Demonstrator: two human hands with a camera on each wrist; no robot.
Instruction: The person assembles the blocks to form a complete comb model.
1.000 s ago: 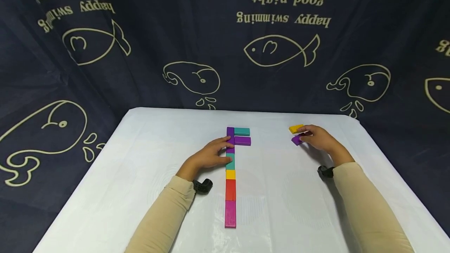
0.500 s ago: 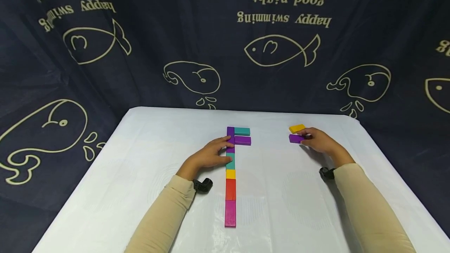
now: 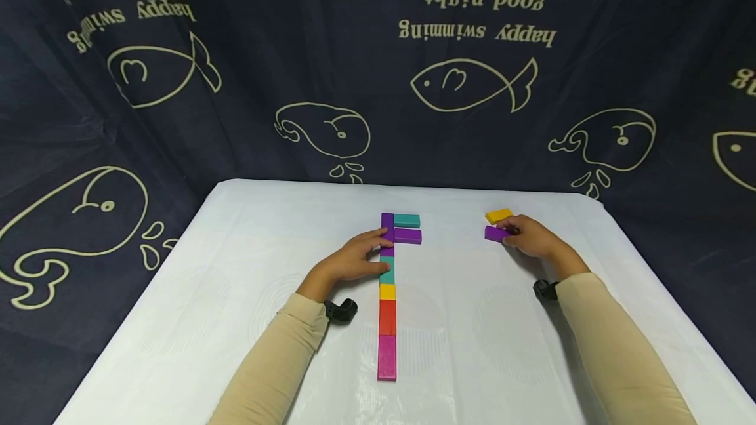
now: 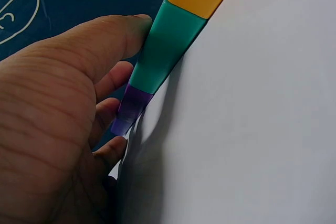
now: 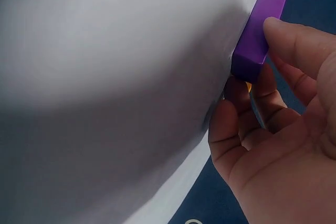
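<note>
My left hand lies beside a straight column of flat blocks, its fingers extended. In the head view its fingertips reach the purple block, and its thumb touches the teal block below. In the left wrist view the thumb meets the edge of the teal block. Over at the right, my right hand pinches a purple block near its right end. The right wrist view shows the thumb on that purple block, fingers at its near end. A yellow block lies just behind it.
Further down the column are a yellow block, an orange-red block and a pink block. A teal block and a purple block jut rightward from its top. Behind the white table hangs a dark printed cloth.
The purple block in my right hand has turned from a slant to nearly level, its free end pointing left. My left hand and the column have stayed in place.
</note>
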